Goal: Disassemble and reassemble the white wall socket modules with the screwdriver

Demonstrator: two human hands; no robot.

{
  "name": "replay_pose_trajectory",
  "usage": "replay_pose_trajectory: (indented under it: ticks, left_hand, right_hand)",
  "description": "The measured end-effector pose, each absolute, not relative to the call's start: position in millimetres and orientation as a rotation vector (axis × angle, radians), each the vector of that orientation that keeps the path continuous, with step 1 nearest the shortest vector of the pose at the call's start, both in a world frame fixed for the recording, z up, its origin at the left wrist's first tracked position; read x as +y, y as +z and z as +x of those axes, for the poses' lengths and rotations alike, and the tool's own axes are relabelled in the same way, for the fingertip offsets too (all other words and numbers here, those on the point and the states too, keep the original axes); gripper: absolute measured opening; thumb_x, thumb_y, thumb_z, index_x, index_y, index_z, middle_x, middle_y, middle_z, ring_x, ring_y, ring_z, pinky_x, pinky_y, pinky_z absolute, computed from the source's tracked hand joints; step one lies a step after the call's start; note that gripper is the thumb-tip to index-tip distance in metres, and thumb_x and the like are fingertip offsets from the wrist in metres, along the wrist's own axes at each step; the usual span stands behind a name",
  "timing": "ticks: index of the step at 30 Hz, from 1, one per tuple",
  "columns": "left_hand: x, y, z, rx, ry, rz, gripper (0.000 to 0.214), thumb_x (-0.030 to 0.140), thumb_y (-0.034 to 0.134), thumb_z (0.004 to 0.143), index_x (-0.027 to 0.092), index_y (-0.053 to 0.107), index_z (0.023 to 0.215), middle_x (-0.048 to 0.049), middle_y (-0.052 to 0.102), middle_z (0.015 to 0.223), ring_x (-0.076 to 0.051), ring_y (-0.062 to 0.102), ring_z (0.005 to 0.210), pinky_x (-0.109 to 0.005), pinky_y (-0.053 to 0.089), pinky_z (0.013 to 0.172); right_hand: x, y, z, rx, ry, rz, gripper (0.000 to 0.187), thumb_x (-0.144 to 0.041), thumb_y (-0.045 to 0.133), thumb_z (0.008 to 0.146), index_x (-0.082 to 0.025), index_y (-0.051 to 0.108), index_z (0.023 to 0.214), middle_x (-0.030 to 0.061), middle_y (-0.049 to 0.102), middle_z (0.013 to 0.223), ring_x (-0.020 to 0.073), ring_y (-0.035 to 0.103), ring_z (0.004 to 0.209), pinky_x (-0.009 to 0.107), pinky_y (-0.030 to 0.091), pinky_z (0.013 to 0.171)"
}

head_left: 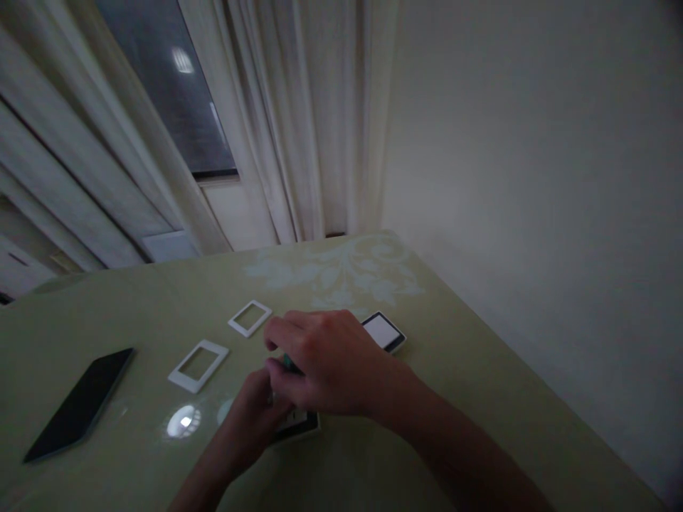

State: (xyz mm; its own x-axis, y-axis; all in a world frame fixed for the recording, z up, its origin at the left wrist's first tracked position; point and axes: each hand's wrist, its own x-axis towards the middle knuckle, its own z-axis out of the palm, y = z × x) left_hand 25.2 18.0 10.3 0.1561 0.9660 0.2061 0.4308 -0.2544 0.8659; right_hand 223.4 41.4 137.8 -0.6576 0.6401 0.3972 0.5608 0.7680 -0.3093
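Left hand (253, 416) lies over the dark-bordered panel (299, 428), its grip too hidden to tell, while the right hand (331, 363), curled just above, pinches a small green item (289, 363). That panel sits on the bench (133, 306) directly beneath both hands, the left nearer to it, its long axis covered by them so that its direction cannot be made out. Farther out, the nearer white frame (186, 382) and the farther white frame (240, 330) sit leftward, a second panel (383, 331) lies just beyond the right hand, and the curtain (331, 121) hangs behind
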Motion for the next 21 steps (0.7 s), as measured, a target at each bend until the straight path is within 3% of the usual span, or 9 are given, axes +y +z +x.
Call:
replay_pose_trajectory:
  ticks: [6,10,16,21]
  left_hand:
    - [19.8,15.4,21.3,1.293,1.054,1.826,0.024,0.037,0.071,0.085,0.020,0.077,0.070,-0.0016,0.075,0.065,-0.022,0.070,0.065,-0.025,0.057,0.058]
    - [27.1,17.0,29.1,1.260,1.017,1.823,0.018,0.034,0.078,0.080,0.018,0.075,0.073,0.0012,0.072,0.063,-0.017,0.063,0.057,-0.021,0.052,0.050]
    - [16.0,14.9,29.2,1.281,1.004,1.809,0.021,0.035,0.071,0.090,0.019,0.075,0.077,-0.0011,0.076,0.070,-0.020,0.070,0.066,-0.023,0.055,0.055]
    - [18.5,13.1,31.8,1.288,0.988,1.828,0.022,0.037,0.074,0.089,0.020,0.074,0.075,-0.0016,0.076,0.073,-0.022,0.072,0.071,-0.025,0.059,0.059]
  right_hand:
    - [40.9,138.0,223.6,-2.475,0.223,-0.896,0.015,-0.034,0.065,0.101,-0.021,0.066,0.106,0.0008,0.076,0.102,0.0170,0.064,0.079,0.033,0.035,0.064]
    - [40.9,136.4,222.8,-2.486,0.231,-0.898,0.016,-0.037,0.066,0.101,-0.022,0.064,0.102,0.0007,0.076,0.100,0.0176,0.064,0.077,0.032,0.032,0.063]
    - [41.5,135.2,222.3,-2.477,0.222,-0.901,0.013,-0.034,0.065,0.102,-0.021,0.064,0.104,0.0015,0.077,0.102,0.0175,0.065,0.079,0.032,0.033,0.063]
    - [40.0,137.8,222.4,-2.494,0.211,-0.898,0.016,-0.036,0.067,0.101,-0.021,0.065,0.105,0.0017,0.077,0.100,0.0182,0.066,0.079,0.033,0.034,0.063]
